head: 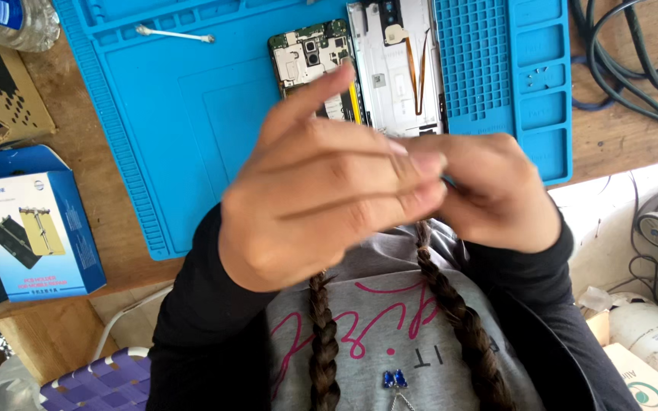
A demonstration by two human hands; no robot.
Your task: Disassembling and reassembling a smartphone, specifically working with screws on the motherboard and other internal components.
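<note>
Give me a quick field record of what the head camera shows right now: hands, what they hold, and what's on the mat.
left hand: raised, fingers meeting the right hand
right hand: raised, fingertips pinched against the left
held item: too small or hidden to tell
opened phone: circuit side up on the mat
white back cover: beside the phone, with an orange ribbon strip
cotton swab: upper left of the mat
blue work mat: on the wooden table
blue box: left of the mat
cables: top right

Looks like a phone repair bench: blue repair mat (192,144) on a wooden table (618,141), opened phone (310,61) on the mat, cables (634,61) beside it.
</note>
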